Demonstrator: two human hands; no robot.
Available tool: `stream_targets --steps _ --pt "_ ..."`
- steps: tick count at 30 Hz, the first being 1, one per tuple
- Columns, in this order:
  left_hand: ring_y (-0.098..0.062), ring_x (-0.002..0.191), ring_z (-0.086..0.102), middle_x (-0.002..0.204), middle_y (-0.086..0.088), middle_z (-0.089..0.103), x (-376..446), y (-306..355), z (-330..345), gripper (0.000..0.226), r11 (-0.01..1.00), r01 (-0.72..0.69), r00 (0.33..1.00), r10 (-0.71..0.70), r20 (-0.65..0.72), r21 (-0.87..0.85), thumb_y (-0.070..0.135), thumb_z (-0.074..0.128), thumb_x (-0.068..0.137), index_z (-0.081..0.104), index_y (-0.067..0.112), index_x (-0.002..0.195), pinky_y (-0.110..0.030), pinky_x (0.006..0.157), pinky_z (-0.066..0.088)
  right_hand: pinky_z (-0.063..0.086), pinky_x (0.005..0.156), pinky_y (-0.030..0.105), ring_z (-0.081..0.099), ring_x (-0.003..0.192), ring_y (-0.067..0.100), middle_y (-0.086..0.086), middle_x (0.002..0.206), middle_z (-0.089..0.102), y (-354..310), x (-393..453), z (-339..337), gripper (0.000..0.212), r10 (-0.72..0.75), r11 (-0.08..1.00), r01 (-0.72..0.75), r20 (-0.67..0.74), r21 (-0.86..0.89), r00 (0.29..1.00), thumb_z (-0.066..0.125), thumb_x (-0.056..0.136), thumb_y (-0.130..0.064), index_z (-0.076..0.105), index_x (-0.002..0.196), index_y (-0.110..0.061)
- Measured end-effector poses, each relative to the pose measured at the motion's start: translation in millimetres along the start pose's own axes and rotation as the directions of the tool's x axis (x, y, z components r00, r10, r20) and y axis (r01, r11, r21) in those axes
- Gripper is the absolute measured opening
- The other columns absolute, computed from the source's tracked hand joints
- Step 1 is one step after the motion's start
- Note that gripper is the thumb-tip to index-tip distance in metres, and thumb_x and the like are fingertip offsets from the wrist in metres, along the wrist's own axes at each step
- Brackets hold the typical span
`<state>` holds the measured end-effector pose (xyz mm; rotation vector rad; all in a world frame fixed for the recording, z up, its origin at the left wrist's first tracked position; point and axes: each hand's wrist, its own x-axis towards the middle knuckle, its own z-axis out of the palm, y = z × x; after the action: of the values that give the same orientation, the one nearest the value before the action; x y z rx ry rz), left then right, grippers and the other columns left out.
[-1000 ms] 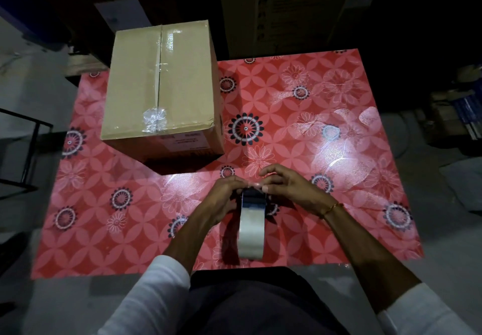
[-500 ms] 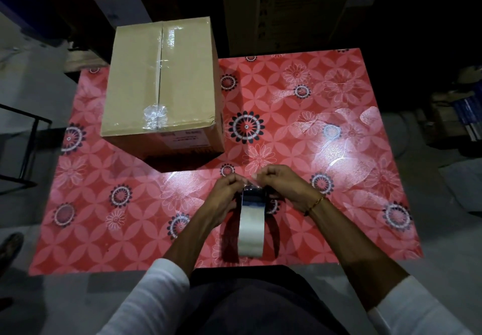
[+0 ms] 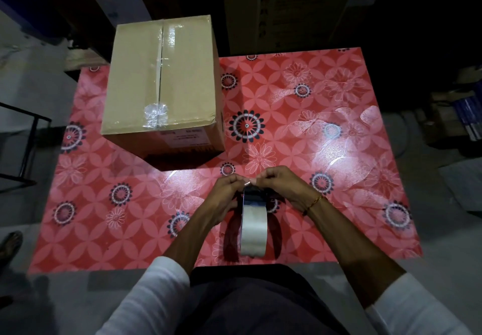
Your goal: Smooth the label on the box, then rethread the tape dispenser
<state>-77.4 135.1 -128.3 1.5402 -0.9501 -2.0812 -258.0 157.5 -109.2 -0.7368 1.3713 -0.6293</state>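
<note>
View count: one, head-worn, wide-angle.
Position: above the near edge of the table [image 3: 365,230], over the wearer's lap.
Facing: forward and steeply down; far table edge toward frame top.
Nearness: close to the left hand [image 3: 224,191] and right hand [image 3: 284,186], both low of centre; box [image 3: 161,79] farther, upper left.
Coverage: whole tabletop, floor on both sides, dark background beyond.
Distortion: edges bow outward.
Shared area: none, single view.
</note>
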Motion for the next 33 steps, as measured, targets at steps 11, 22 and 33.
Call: stream_targets --steps 11,22,33 --pt "-0.015 0.074 0.071 0.078 -0.002 0.074 1.6 -2.4 -0.3 0.027 1.000 0.011 1.000 -0.010 0.012 -0.021 0.009 0.058 0.094 0.069 0.019 0.072 -0.041 0.078 0.058 0.042 0.053 0.017 0.052 0.052 0.003 -0.002 0.066 0.061 -2.7 -0.4 1.9 0.028 0.049 0.998 -0.050 -0.030 -0.026 0.998 0.068 0.098 -0.026 0.066 0.072 -0.016" --pt "-0.023 0.085 0.066 0.080 -0.006 0.070 4.2 -3.6 -1.5 0.021 1.000 0.021 1.000 -0.022 -0.004 -0.014 0.007 0.057 0.094 0.068 0.014 0.078 -0.051 0.089 0.055 0.050 0.062 0.024 0.059 0.069 0.015 0.008 0.078 0.067 8.0 4.9 2.3 0.013 0.018 1.000 -0.017 -0.080 0.022 0.997 0.071 0.094 -0.013 0.073 0.085 -0.003" --pt "-0.029 0.104 0.063 0.107 -0.017 0.069 -1.8 2.2 -9.5 0.025 0.992 0.063 0.994 -0.052 0.100 -0.110 0.020 0.047 0.101 0.064 0.002 0.102 -0.057 0.099 0.048 0.052 0.054 0.020 0.063 0.065 0.004 -0.006 0.070 0.069 17.3 4.6 1.6 0.021 0.028 0.999 -0.023 -0.152 0.030 0.988 0.074 0.093 -0.021 0.070 0.072 -0.021"
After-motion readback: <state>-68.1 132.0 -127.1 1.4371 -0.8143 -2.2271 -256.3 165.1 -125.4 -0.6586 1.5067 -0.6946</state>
